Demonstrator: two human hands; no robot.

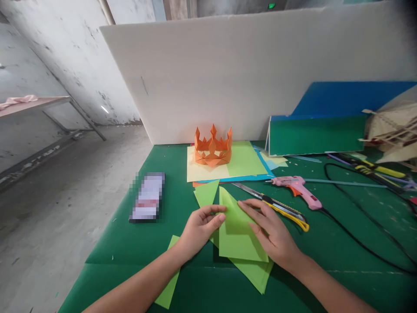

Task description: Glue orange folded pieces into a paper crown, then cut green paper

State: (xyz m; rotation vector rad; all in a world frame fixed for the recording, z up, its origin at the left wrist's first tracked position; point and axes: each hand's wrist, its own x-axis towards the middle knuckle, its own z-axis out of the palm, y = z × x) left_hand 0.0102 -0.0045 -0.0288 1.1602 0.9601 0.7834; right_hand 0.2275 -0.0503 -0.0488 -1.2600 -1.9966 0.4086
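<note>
Between my hands, a light green sheet of paper [239, 241] is held up off the table, its upper right side curling over. My left hand [200, 228] pinches its left edge between thumb and forefinger. With the fingers of my right hand [273, 230] on the sloping right edge, the sheet is gripped from that side too. More green paper pieces [256, 276] lie beneath it, and another green piece [206, 193] is just behind. A narrow green strip [167, 291] lies partly under my left forearm.
An orange folded paper crown [213, 152] stands on stacked coloured sheets [250, 161] at the back. To the right lie a yellow box cutter [286, 213] and a pink glue gun [302, 189] with its black cord. A blurred phone [148, 198] rests left on the green table [124, 243].
</note>
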